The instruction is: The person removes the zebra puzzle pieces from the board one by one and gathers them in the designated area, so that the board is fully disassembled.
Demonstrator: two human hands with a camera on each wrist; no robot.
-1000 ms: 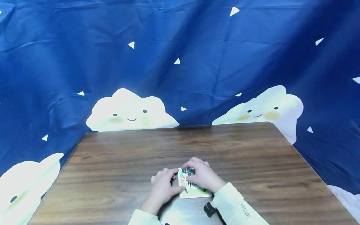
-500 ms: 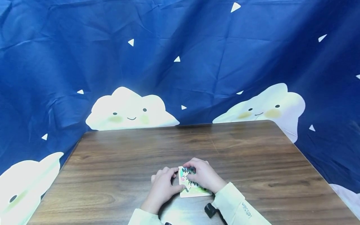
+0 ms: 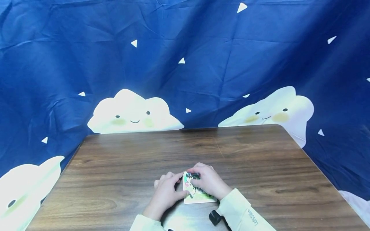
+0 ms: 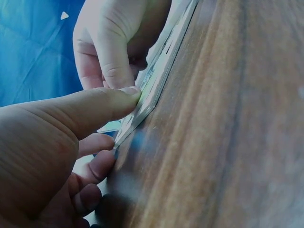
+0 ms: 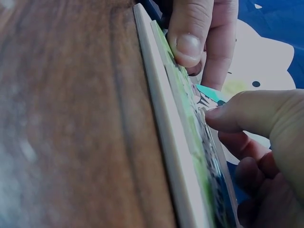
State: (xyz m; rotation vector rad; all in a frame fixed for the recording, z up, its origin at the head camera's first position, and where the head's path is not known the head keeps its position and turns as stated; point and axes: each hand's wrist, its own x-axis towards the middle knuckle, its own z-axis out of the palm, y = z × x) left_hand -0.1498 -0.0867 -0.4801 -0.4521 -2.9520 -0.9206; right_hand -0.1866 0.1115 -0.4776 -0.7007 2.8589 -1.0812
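A creased blue cloth (image 3: 162,19) fills the back, sprinkled with small white triangles (image 3: 242,7); two smiling clouds (image 3: 134,107) peep over the far edge of the table (image 3: 130,160), and another cloud (image 3: 26,189) sits low on the left! That table runs brown and streaky with wood grain, rounded at its far corners; a bright patch of light (image 3: 185,221) gleams on the near side.

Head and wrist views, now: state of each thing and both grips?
Board: flat on the table, partly covered.
Puzzle piece: turquoise corner raised off the board.
Left grip: thumb pressing on the board, index at its edge.
Right grip: thumb against the puzzle piece.
Table: upright, scratched.
Backdrop: hanging, creased.
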